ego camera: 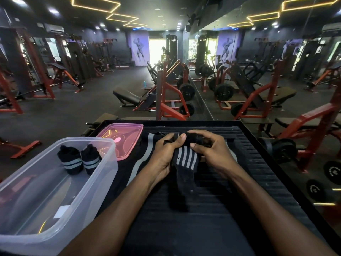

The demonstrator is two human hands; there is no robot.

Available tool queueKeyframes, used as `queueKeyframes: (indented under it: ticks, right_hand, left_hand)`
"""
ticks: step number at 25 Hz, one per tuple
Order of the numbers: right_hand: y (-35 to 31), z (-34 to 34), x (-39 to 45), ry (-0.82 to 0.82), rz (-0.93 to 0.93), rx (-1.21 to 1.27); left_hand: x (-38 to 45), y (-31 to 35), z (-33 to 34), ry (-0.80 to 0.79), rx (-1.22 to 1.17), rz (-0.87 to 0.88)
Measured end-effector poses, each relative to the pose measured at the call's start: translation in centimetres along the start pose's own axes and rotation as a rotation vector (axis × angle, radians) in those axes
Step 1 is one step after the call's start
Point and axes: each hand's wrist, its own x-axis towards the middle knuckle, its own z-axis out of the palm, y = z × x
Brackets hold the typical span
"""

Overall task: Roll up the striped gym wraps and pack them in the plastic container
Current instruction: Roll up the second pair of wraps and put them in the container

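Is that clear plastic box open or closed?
Open. The box has no lid on; its pink lid lies on the table behind it, and two rolled wraps sit inside.

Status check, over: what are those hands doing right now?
Left hand, right hand both rolling striped wrap. Two rolled wraps in container. Nothing blocking.

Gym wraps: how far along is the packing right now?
Done: two rolled wraps stand in the clear plastic container. In hand: the left hand and right hand are rolling a third wrap, its tail trailing toward the camera. Left: another striped wrap lies unrolled on the black ribbed surface, and the pink lid is off, behind the container.
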Motion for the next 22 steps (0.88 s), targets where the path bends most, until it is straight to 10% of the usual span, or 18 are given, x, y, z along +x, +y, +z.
queueKeyframes:
  ticks: [22]
  right_hand:
    - [-0.2, -1.3, 0.5, 0.041, 0.095, 0.168]
  left_hand:
    - [0.4, -0.9, 0.1, -0.013, 0.084, 0.034]
